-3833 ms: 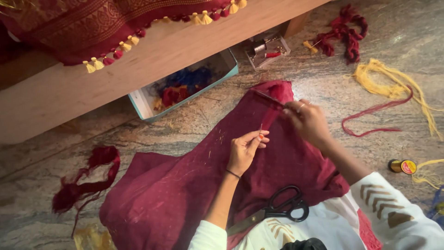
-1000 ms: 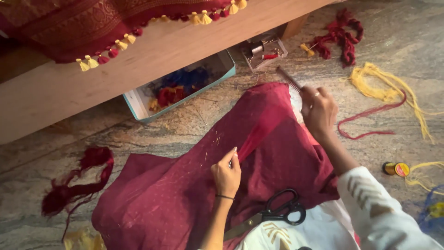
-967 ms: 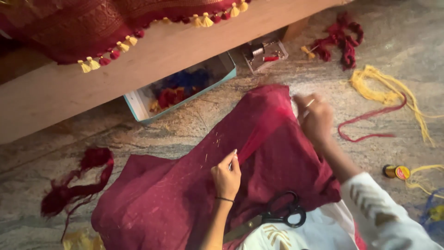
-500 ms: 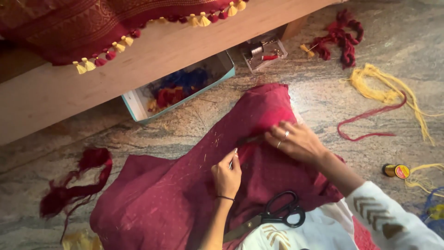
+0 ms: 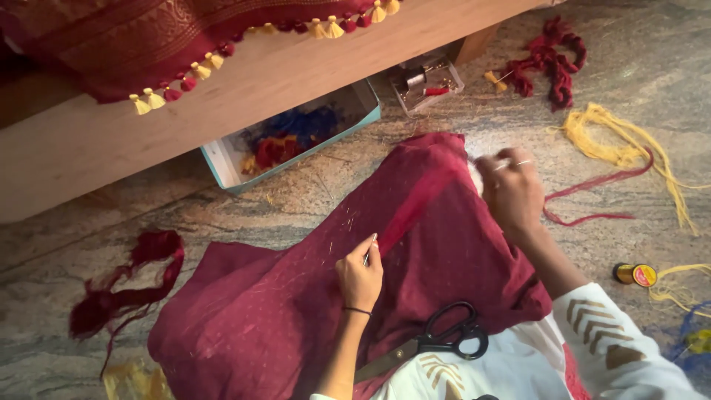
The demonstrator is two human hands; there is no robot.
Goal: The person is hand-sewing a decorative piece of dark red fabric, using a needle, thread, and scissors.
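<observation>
A dark red cloth point(image 5: 296, 304) lies spread over my lap and the stone floor. My left hand point(image 5: 360, 272) rests on its middle, fingers pinched on the fabric beside a lighter red band. My right hand point(image 5: 511, 187), blurred, is at the cloth's far right edge with fingers curled on the hem; whether it holds a needle or thread I cannot tell. Black-handled scissors point(image 5: 437, 343) lie on the cloth near my lap.
A wooden bench point(image 5: 244, 89) runs across the top, draped with red tasselled cloth point(image 5: 141, 44). A teal box of coloured threads point(image 5: 292, 137) and a small clear box point(image 5: 427, 81) sit below it. Red thread bundles point(image 5: 122, 289), yellow thread point(image 5: 629, 148) and a spool point(image 5: 634, 274) lie around.
My right hand swung from the far edge down toward the cloth's middle, then back out to the far right edge. My left hand stayed pinching the fabric.
</observation>
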